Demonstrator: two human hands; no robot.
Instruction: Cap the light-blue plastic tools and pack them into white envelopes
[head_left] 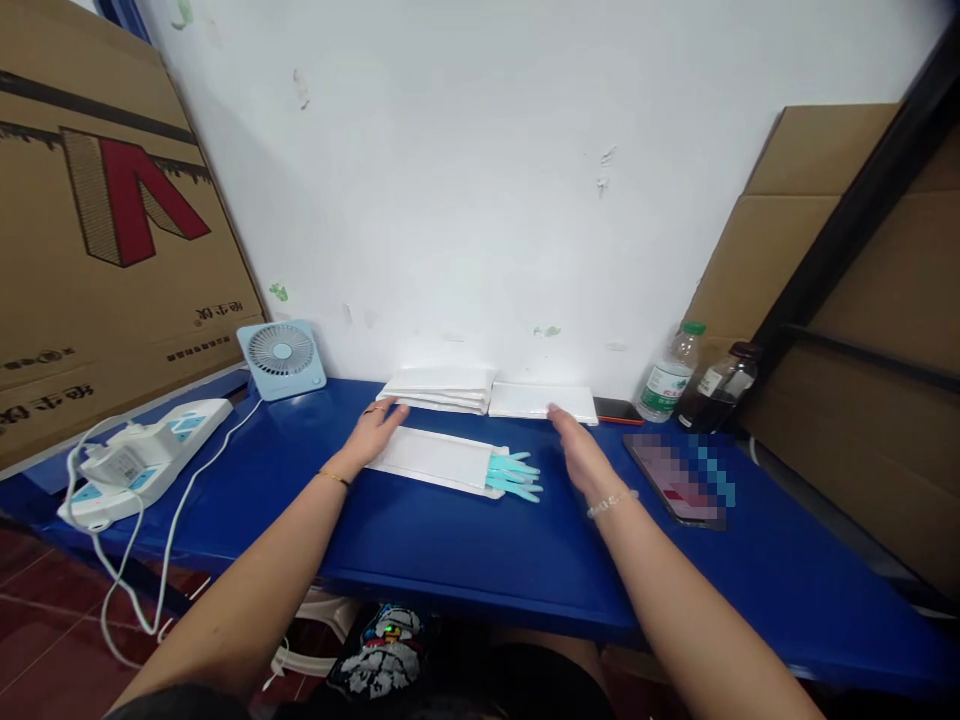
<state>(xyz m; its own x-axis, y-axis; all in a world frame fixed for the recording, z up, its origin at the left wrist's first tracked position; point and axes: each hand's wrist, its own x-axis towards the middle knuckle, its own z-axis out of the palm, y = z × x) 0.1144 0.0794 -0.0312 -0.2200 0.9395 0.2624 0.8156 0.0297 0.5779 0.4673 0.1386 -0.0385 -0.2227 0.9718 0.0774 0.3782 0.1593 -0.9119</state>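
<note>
On my feed, the left hand (pixel 375 432) has its thumb parted from its fingers, with nothing visibly pinched between them. The right hand (pixel 581 450) is turned edge-on to me, its fingers close together and not closed on anything. The left fingers lie over the near edge of a stack of folded white packets (pixel 439 385), and the right fingertips overlap the near edge of a flat white bundle (pixel 532 400); from this angle I can't be sure whether either set actually touches.

Between the two hands, and a little nearer me than the fingertips, a long white sleeve (pixel 435 462) lies flat on the blue table (pixel 487 560). Its left end meets the left hand, and from its right end teal prongs (pixel 514 478) fan out toward the right hand, stopping short of it.

Farther out, just beyond the right fingers, I have a thin red-and-black object (pixel 619 411) beside the bundle. To the right of that hand lies a phone (pixel 667 485), partly blurred over, and behind the phone stand a green-capped bottle (pixel 667 380) and a dark bottle (pixel 716 390), side by side. Well left of the left fingers I see a light blue fan (pixel 281 352) by the wall (pixel 465 180), with a white power strip (pixel 165 450) nearer me and a big cardboard box (pixel 112 320) beyond the strip.
</note>
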